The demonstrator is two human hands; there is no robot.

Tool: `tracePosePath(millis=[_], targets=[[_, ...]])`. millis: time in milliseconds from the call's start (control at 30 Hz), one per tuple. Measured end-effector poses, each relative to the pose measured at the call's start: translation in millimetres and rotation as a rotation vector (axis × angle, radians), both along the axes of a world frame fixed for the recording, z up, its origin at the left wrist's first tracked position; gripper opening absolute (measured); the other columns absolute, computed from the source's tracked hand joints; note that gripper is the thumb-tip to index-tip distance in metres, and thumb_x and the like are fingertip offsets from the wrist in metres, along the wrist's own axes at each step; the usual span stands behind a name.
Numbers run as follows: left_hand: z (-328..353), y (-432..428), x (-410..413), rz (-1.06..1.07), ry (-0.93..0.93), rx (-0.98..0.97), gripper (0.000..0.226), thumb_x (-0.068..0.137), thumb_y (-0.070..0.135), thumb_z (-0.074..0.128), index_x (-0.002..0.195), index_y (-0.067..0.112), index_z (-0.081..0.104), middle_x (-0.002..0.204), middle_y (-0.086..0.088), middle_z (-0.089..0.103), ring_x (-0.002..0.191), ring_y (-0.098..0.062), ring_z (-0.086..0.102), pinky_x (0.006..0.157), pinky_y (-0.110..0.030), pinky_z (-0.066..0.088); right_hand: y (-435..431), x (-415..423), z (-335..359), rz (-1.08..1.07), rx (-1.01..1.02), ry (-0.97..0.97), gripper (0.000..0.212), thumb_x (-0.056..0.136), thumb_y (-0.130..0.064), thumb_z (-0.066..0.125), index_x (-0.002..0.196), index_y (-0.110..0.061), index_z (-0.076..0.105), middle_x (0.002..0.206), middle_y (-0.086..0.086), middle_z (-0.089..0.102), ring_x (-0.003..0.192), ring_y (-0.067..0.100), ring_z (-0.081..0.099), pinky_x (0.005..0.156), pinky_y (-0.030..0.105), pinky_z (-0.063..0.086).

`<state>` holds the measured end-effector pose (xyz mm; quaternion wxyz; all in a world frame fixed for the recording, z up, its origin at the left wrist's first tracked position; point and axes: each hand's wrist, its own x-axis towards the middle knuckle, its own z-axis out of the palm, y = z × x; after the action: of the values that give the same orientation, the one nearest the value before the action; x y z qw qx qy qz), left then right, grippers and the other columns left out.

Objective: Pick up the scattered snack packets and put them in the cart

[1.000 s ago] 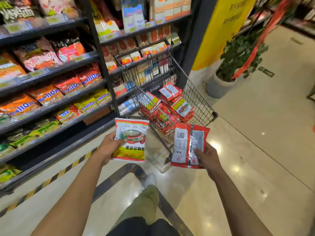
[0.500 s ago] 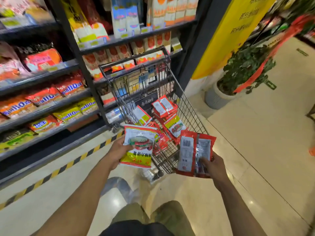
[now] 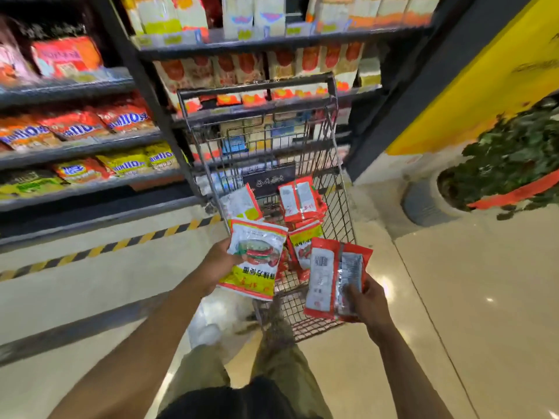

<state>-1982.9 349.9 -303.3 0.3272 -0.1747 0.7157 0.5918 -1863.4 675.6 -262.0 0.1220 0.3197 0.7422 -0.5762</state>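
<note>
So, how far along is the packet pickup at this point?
Done: several packets already lie in the cart. In hand: the left hand holds a white-and-yellow packet over the cart's near end, and the right hand holds red packets, barcode side up. Left: both loads have yet to be dropped in; whether more remain outside the view cannot be told.

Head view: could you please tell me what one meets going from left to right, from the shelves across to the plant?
Stocked shelves → left hand → white-and-yellow packet that it grips → red packet → right hand gripping it → potted plant.
</note>
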Motion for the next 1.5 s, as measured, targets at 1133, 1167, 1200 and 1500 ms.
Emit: tracePosePath(millis=[1133, 1167, 1200, 1500], targets=[[-242.9, 123.1, -74.9, 0.244, -0.257, -0.696, 0.054, 0.097, 0.028, 0.067, 0.143, 0.016, 0.041, 0.138, -0.014, 0.064, 0.126, -0.043, 0.061, 0.100, -0.055, 0.050, 72.1, -204.4, -315.2, 0.610, 0.341, -0.373, 0.037, 0.097, -0.041, 0.061, 0.131, -0.027, 0.054, 0.123, 0.007, 0.073, 0.110, 0.035, 0.070, 0.093, 0.053, 0.059], [-244.3, 124.5, -73.1, 0.244, -0.227, -0.724, 0.054, 0.097, 0.028, 0.066, 0.142, 0.016, 0.040, 0.138, -0.013, 0.064, 0.125, -0.042, 0.061, 0.097, -0.055, 0.051, 68.2, -205.2, -312.8, 0.610, 0.384, -0.367, 0.037, 0.099, -0.039, 0.060, 0.130, -0.021, 0.054, 0.121, 0.011, 0.073, 0.108, 0.037, 0.070, 0.092, 0.052, 0.059], [-242.8, 125.5, -71.5, 0.248, -0.191, -0.748, 0.055, 0.097, 0.028, 0.067, 0.143, 0.017, 0.039, 0.139, -0.012, 0.062, 0.125, -0.042, 0.061, 0.094, -0.056, 0.052, 65.2, -205.5, -309.8, 0.608, 0.433, -0.371, 0.037, 0.100, -0.038, 0.059, 0.127, -0.014, 0.052, 0.118, 0.015, 0.072, 0.107, 0.040, 0.070, 0.090, 0.051, 0.058], [-198.6, 138.2, -46.8, -0.071, 0.279, -0.913, 0.082, 0.082, 0.009, 0.071, 0.154, 0.008, 0.032, 0.152, -0.018, 0.041, 0.140, -0.036, 0.042, 0.109, -0.053, 0.049, 61.3, -174.7, -266.7, 0.873, 0.753, -0.181, 0.097, 0.088, -0.043, 0.069, 0.162, -0.011, 0.016, 0.161, 0.022, 0.031, 0.151, 0.042, 0.028, 0.122, 0.056, 0.033]])
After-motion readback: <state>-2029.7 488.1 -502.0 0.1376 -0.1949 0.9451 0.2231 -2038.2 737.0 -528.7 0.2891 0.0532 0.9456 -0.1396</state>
